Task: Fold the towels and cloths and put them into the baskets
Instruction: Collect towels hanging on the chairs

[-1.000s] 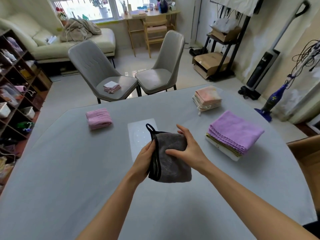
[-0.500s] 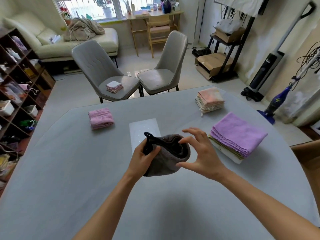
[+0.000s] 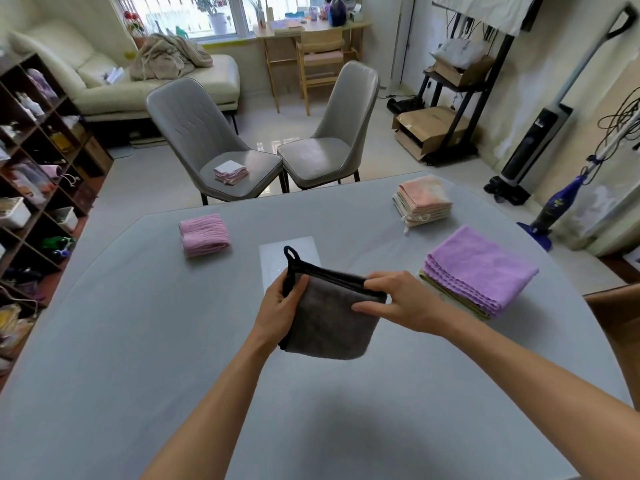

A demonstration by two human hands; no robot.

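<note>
A folded dark grey cloth [image 3: 329, 320] with black trim and a hanging loop is held just above the middle of the grey table [image 3: 138, 341]. My left hand [image 3: 282, 306] grips its left edge with the thumb on top. My right hand [image 3: 398, 301] pinches its upper right corner. A folded pink towel [image 3: 204, 234] lies at the far left of the table. A purple stack of cloths [image 3: 479, 270] sits on the right, and a peach stack [image 3: 422, 202] lies behind it. No basket is in view.
Two grey chairs [image 3: 322, 140] stand beyond the table; the left one carries a small folded cloth [image 3: 230, 172]. A white rectangle [image 3: 277, 258] lies on the table behind the grey cloth. A dark shelf unit [image 3: 38, 161] stands left, a wooden edge [image 3: 616, 317] at the right.
The grey cloth was bunched and half turned between my hands; now it hangs flat and square, loop at the top left. My right hand has closed onto its top right corner.
</note>
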